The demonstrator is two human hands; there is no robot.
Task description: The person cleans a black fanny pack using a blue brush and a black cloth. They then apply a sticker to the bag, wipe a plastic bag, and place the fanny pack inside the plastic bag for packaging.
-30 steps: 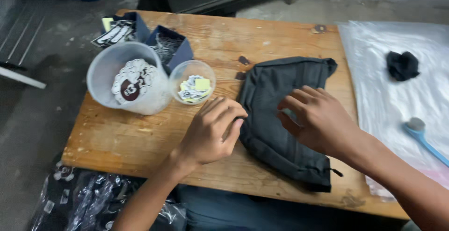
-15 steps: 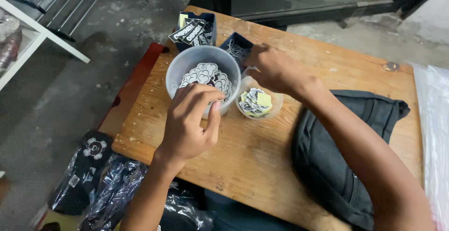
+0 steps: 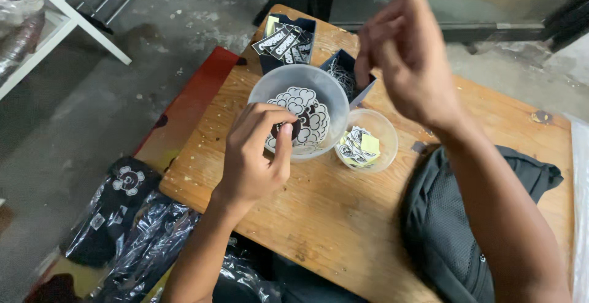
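At the near rim of the big translucent tub [image 3: 270,97], left hand [image 3: 254,156] sits closest, thumb and forefinger pinched together right over the stack of cloud-shaped black-and-white stickers [image 3: 300,116] inside. Whether a sticker is actually between the fingertips, cannot tell; the pinch hides it. Tub stands upright on the wooden worktop [image 3: 331,211], toward its far-left part, directly ahead of the left hand, touching or nearly so at the rim.

Right hand [image 3: 408,57] is raised above the worktop, off to the right of the tub and higher than it, fingers loosely curled with thumb and forefinger close together near the dark blue box [image 3: 345,73] of thin wire-like bits. Something fine may be pinched there, too small and blurred to say. Right hand touches no container.

Small clear cup [image 3: 385,132] with yellow and patterned paper pieces stands just right of the tub, touching it or nearly. A second dark blue box [image 3: 287,39] holding black-and-white strip stickers stands behind the tub. Dark grey mesh bag [image 3: 454,217] lies flat on the right side of the worktop, under the right forearm. Plastic-wrapped dark items [image 3: 132,229] sit on the floor at lower left.
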